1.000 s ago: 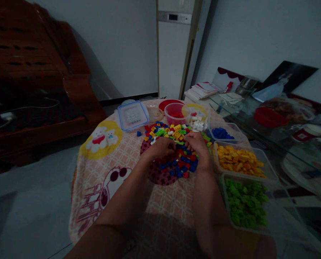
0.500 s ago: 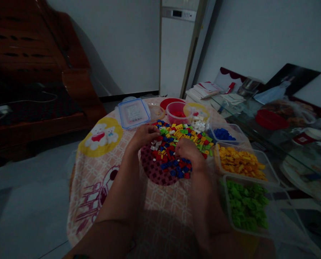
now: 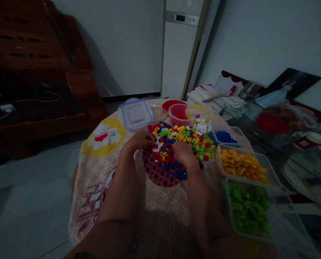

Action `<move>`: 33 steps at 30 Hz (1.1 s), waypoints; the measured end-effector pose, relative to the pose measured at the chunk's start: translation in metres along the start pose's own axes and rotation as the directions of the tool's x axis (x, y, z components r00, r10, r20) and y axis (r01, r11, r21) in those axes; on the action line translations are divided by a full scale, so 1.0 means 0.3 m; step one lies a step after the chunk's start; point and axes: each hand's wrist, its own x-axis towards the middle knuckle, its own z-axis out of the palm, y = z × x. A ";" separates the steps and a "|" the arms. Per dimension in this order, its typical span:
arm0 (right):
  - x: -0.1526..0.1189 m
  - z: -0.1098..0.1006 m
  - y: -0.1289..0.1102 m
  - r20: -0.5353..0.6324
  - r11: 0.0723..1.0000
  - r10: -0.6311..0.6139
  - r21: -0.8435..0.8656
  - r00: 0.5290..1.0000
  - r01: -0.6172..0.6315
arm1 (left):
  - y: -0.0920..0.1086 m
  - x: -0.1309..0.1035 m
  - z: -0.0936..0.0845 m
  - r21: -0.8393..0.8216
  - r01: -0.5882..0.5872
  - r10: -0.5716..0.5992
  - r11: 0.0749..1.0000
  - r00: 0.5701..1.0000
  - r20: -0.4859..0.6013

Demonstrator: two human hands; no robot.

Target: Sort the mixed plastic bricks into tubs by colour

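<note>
A mixed pile of toy building bricks [image 3: 180, 135] in red, blue, yellow, green and white lies on the round table. My left hand [image 3: 140, 140] is at the pile's left edge, fingers loosely bent and slightly apart, close to some white bricks [image 3: 158, 144]. Nothing shows in that hand. Over the near middle of the pile, my right hand [image 3: 183, 152] has its fingers curled down and closed among red and blue bricks. Its fingertips are hidden, so what they grip cannot be made out.
To the right stand clear boxes of green bricks [image 3: 248, 207], yellow bricks [image 3: 241, 164] and blue bricks [image 3: 224, 136]. Behind the pile are white bricks [image 3: 202, 126], a pink tub [image 3: 176, 118] and a blue-rimmed lid [image 3: 137, 114]. A cluttered glass table [image 3: 247, 126] adjoins the right side.
My left hand has drawn back a little to the left, leaving more white bricks visible. My right hand has shifted slightly left within the pile. The camera view has moved a little.
</note>
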 end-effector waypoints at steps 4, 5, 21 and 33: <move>-0.008 -0.021 0.010 -0.035 0.999 0.018 0.049 0.999 -0.016 | 0.003 0.005 0.007 -0.004 0.038 -0.038 0.999 0.999 -0.017; -0.012 -0.029 0.020 -0.029 0.996 0.013 0.089 0.999 -0.010 | 0.007 0.004 0.010 -0.024 0.048 -0.048 0.999 0.999 -0.017; 0.094 0.005 0.308 -0.376 0.054 0.723 0.868 0.580 0.494 | 0.056 0.030 0.075 -0.133 0.071 -0.080 0.989 0.995 -0.057; -0.030 -0.055 0.235 -0.199 0.389 0.276 0.918 0.940 0.080 | 0.056 0.027 0.088 -0.198 0.075 -0.084 0.977 0.996 -0.035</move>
